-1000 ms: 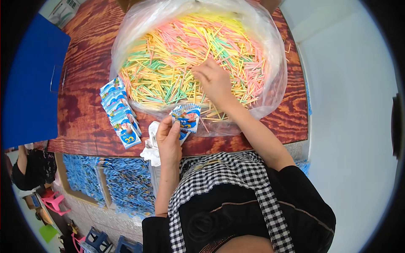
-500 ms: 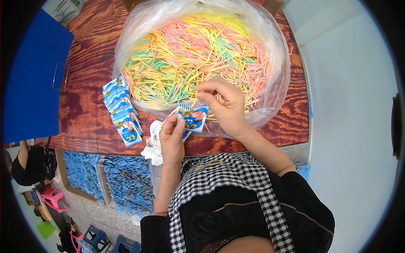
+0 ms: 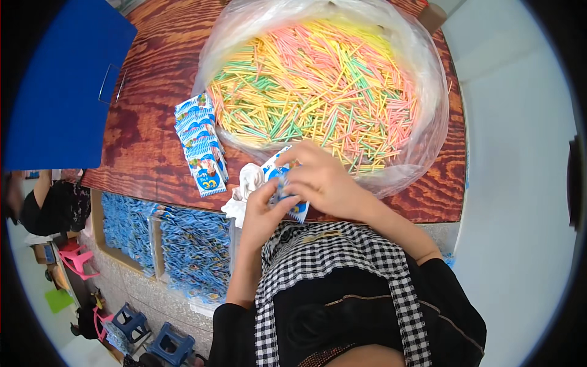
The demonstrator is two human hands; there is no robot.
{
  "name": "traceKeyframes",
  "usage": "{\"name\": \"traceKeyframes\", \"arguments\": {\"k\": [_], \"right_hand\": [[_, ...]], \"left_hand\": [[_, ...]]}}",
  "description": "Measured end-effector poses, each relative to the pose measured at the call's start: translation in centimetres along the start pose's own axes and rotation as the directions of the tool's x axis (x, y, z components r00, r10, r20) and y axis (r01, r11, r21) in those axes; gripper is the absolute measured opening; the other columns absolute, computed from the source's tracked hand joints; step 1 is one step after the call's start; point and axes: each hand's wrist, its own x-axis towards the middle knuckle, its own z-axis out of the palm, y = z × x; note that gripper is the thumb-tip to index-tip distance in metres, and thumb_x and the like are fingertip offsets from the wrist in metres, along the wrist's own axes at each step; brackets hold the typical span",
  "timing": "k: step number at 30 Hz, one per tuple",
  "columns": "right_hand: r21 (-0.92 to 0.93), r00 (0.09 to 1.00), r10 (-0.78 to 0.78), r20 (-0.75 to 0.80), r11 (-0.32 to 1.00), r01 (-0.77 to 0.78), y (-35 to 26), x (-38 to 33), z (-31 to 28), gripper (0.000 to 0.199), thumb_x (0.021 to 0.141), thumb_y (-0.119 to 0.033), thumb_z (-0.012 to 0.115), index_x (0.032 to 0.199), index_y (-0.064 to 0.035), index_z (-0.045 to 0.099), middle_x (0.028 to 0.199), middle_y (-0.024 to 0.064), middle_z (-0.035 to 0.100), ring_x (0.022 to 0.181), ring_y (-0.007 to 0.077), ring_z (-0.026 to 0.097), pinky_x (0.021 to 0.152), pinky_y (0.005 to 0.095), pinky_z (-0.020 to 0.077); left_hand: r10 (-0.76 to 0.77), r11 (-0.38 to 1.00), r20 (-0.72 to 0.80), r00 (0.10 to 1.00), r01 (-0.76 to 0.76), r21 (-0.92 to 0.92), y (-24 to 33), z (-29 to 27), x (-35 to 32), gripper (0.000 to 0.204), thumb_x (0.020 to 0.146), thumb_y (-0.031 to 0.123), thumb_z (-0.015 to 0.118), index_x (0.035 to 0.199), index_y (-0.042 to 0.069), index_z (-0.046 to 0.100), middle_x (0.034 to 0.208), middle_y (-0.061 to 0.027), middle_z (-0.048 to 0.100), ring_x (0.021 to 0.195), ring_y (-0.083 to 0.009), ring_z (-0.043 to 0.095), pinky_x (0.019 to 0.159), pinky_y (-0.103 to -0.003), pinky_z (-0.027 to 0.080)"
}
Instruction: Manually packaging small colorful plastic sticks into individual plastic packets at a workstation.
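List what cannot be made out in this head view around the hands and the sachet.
- Blue and white sachet: mostly covered by the right hand and left hand; whether it is open cannot be told.
- Any sticks held in the right hand: hidden by its fingers.
- White cloth: partly behind the left hand.
- Clear bag of coloured sticks: top cut off by the picture edge.

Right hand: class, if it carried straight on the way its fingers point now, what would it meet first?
The right hand points left, fingers on the small blue-and-white packet. It already touches that packet and the left hand holding it; beyond them probably the white cloth, though depth is unclear.
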Motion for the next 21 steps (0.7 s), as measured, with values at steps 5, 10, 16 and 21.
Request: {"name": "traceKeyframes", "arguments": {"k": [5,10,16,21], "right_hand": [[0.156,0.994,-0.071,-0.082,0.984,0.083,-1.2,0.8,0.7,0.018,0.082,-0.007,0.063,0.100,-0.0037,0.064,0.106,0.0102,0.060,0.099,0.0275,0.056,0.085,0.0371,0.0444],[0.163,0.967,0.173,-0.188,0.976,-0.143,1.7,0.3,-1.1,0.015,0.086,-0.008,0.059,0.099,-0.0007,0.064,0.093,0.0096,0.062,0.085,0.0218,0.059,0.074,0.0315,0.0465],[-0.060,0.947,0.232,-0.222,0.966,-0.250,4.3,-1.7,-0.4,0.014,0.084,-0.013,0.063,0.091,-0.0014,0.061,0.084,0.0102,0.059,0.082,0.0260,0.059,0.073,0.0351,0.0465],[-0.358,0.937,0.231,-0.263,0.878,-0.317,3.9,-1.3,2.2,0.033,0.072,-0.023,0.073,0.092,-0.0047,0.055,0.086,0.0105,0.056,0.086,0.0297,0.056,0.073,0.0405,0.0459]], "left_hand": [[0.098,0.985,-0.298,0.949,-0.051,0.163,1.3,-3.7,-2.3,0.019,0.086,0.002,0.064,0.104,-0.002,0.060,0.086,-0.0025,0.065,0.080,-0.0097,0.060,0.070,-0.024,0.050],[0.366,0.922,-0.627,0.688,-0.177,0.344,-3.0,-9.1,-0.5,0.033,0.092,0.010,0.059,0.118,-0.008,0.050,0.133,-0.0137,0.045,0.104,-0.0172,0.056,0.087,-0.031,0.046],[0.512,0.770,-0.582,0.632,-0.038,0.637,-4.7,-10.1,4.3,0.051,0.093,0.015,0.057,0.134,-0.006,0.037,0.138,-0.0180,0.036,0.124,-0.0287,0.041,0.102,-0.038,0.033],[0.518,0.806,-0.626,0.583,-0.087,0.586,-5.2,-10.8,5.3,0.054,0.091,0.015,0.060,0.134,-0.006,0.036,0.128,-0.0210,0.044,0.117,-0.0280,0.047,0.099,-0.039,0.036]]}}
